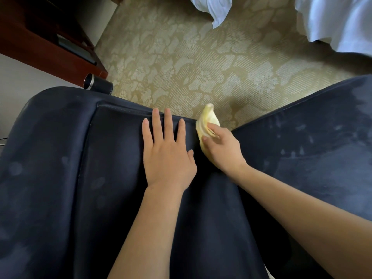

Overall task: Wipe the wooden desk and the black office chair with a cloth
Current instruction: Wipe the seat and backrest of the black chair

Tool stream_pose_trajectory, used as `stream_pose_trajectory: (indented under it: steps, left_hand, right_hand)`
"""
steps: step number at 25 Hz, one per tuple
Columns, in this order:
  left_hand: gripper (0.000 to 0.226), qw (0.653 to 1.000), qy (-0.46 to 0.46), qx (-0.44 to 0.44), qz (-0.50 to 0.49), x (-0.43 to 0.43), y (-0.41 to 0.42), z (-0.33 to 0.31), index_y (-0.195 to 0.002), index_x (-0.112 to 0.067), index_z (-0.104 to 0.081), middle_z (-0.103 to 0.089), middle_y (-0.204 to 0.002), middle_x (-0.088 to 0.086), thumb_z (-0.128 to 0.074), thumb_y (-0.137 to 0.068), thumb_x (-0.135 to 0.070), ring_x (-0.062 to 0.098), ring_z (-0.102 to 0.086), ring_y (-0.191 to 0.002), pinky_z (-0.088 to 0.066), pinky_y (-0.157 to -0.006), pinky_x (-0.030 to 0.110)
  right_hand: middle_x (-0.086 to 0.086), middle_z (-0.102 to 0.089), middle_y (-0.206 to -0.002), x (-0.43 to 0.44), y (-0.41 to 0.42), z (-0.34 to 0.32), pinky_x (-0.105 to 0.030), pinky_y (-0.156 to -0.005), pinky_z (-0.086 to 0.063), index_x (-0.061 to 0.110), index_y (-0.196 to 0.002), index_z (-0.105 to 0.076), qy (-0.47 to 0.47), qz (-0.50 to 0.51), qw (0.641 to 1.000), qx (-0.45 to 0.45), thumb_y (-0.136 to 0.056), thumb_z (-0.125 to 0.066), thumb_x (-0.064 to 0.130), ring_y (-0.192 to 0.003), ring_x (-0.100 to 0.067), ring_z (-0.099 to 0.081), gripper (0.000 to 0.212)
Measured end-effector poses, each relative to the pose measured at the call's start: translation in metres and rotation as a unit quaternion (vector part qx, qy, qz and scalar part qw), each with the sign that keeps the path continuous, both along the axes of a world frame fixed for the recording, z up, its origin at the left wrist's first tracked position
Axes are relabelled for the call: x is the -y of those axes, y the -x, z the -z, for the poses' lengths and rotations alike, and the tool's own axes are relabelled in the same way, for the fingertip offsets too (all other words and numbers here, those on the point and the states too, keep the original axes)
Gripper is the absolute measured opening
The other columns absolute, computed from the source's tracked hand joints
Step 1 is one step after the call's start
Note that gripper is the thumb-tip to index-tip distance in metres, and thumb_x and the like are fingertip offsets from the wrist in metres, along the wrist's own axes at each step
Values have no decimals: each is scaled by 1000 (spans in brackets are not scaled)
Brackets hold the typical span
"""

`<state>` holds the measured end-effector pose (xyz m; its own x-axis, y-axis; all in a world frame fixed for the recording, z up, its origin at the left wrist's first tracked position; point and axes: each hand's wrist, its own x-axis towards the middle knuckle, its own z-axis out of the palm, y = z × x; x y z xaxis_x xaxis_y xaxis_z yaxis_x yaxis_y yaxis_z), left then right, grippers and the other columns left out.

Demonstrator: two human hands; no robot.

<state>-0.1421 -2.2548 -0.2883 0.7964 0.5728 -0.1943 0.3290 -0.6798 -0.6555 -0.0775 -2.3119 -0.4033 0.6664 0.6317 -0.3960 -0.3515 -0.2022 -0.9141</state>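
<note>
The black office chair [80, 168] fills the lower part of the head view, its padded surface dull with faint smears. My left hand [167, 150] lies flat on the chair's middle panel, fingers straight and spread, near its upper seam. Just to its right, my right hand [223, 150] grips a crumpled yellow cloth [208, 121] against the chair's edge, where two padded sections meet. The cloth's tip sticks out over the carpet. A corner of the dark wooden desk [40, 37] shows at the top left.
Patterned beige carpet [191, 57] spreads beyond the chair. A black cylinder with a silver rim [98, 84] lies on the floor by the desk. White bedding [342, 21] hangs down at the top right, and another white fold [211, 7] at top centre.
</note>
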Motion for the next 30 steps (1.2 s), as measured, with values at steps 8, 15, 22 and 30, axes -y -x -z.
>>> stream_pose_trajectory:
  steps: [8, 15, 22, 30]
  left_hand:
    - [70, 1000, 1, -12, -6, -1, -1, -1, -151, -20, 3, 14, -157, 16, -27, -95, -50, 39, 21, -141, 15, -111, 52]
    - [71, 1000, 3, -10, -9, 0, -1, 1, -151, -20, 1, 12, -157, 16, -28, -95, -51, 39, 19, -142, 14, -112, 52]
    - [70, 1000, 5, -4, -1, -1, 0, 1, -151, -19, 1, 14, -157, 17, -28, -95, -49, 40, 19, -141, 14, -112, 53]
    - [70, 1000, 12, 11, 4, -1, 0, 1, -151, -18, 1, 14, -157, 17, -31, -95, -47, 40, 20, -141, 17, -111, 52]
  right_hand:
    - [-6, -61, -109, 56, 36, 44, -17, -76, -31, 21, -123, -58, 147, -43, 988, -22, -93, -53, 18, -106, -22, -56, 30]
    - [0, -62, -94, 118, 84, 37, -29, -78, -44, 34, -92, -54, 166, -77, 978, -104, -92, -48, 11, -83, -14, -57, 24]
    - [5, -52, -83, 104, 95, -18, -19, -67, -43, 45, -78, -52, 42, -49, 998, 24, -84, -59, 2, -76, -9, -54, 44]
    - [-17, -55, -94, 29, 33, 41, -23, -63, -24, 8, -109, -54, 147, -2, 987, 65, -94, -49, 11, -79, -22, -45, 16]
